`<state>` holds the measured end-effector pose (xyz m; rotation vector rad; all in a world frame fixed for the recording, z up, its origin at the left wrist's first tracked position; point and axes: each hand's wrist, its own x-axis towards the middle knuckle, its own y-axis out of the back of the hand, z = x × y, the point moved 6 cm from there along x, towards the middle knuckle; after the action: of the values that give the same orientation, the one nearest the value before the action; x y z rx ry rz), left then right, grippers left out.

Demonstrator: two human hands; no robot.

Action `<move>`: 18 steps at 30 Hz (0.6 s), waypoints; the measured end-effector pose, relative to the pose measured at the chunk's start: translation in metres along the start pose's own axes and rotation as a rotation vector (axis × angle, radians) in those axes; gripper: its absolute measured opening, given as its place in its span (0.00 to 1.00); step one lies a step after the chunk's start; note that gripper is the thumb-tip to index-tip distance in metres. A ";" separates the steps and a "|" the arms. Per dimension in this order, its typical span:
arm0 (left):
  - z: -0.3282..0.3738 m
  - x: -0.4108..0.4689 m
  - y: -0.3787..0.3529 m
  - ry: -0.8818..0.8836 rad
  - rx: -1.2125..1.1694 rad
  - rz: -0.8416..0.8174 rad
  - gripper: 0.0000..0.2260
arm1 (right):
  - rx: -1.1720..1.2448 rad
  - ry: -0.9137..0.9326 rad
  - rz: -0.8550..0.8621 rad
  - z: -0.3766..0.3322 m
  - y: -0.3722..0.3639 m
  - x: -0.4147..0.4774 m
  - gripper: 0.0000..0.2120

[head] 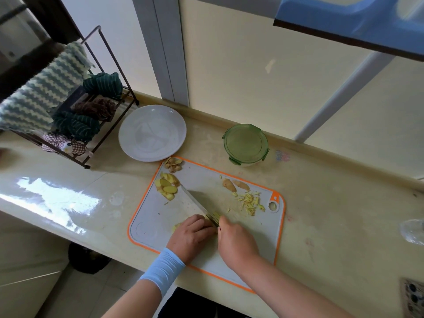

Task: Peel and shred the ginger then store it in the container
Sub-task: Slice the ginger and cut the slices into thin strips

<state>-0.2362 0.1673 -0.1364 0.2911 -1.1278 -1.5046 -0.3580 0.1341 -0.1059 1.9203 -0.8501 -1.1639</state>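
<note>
On the grey, orange-rimmed cutting board (160, 216) my right hand (236, 243) grips the handle of a knife (198, 203), its blade pointing away to the upper left. My left hand (191, 236), with a light blue wrist band, curls its fingers down over ginger slices (215, 216) right beside the blade. A pile of ginger shreds (250, 201) lies at the board's right. Peeled ginger slices (167, 185) sit at the upper left, peel scraps (173, 164) at the top corner, and two ginger pieces (235, 184) lie near the shreds. The green-lidded container (246, 143) stands closed behind the board.
A white plate (152, 133) sits left of the container. A dark wire rack (91, 125) with cloths stands at the far left. A clear glass object (413, 230) is at the right edge. The counter's front edge runs just below the board.
</note>
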 end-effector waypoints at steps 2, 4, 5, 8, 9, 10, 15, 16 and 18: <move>0.000 0.001 0.001 0.015 -0.036 0.008 0.07 | -0.005 0.002 -0.003 0.000 0.000 0.000 0.02; -0.002 0.000 0.001 0.027 -0.066 0.012 0.07 | -0.010 0.010 -0.007 -0.001 0.002 0.000 0.02; -0.003 0.000 0.001 0.033 -0.072 0.014 0.07 | -0.014 0.015 -0.006 -0.002 0.004 0.000 0.03; -0.004 0.001 0.002 0.049 -0.086 0.025 0.06 | -0.034 0.018 0.009 0.002 0.009 -0.009 0.07; -0.003 0.002 0.003 0.049 -0.091 0.032 0.05 | -0.048 0.016 0.010 0.004 0.009 -0.015 0.09; -0.003 0.002 0.003 0.050 -0.095 0.040 0.05 | -0.064 0.013 0.006 0.008 0.008 -0.021 0.11; -0.002 0.002 0.004 0.054 -0.099 0.050 0.05 | -0.077 -0.024 -0.027 0.022 0.003 -0.045 0.09; -0.003 0.002 0.004 0.055 -0.100 0.050 0.05 | -0.084 -0.028 -0.030 0.023 0.001 -0.044 0.10; -0.003 0.002 0.004 0.056 -0.113 0.049 0.05 | -0.089 -0.034 -0.025 0.022 -0.002 -0.038 0.11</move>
<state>-0.2322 0.1647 -0.1340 0.2254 -0.9951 -1.5014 -0.3919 0.1613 -0.0982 1.8484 -0.7817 -1.2319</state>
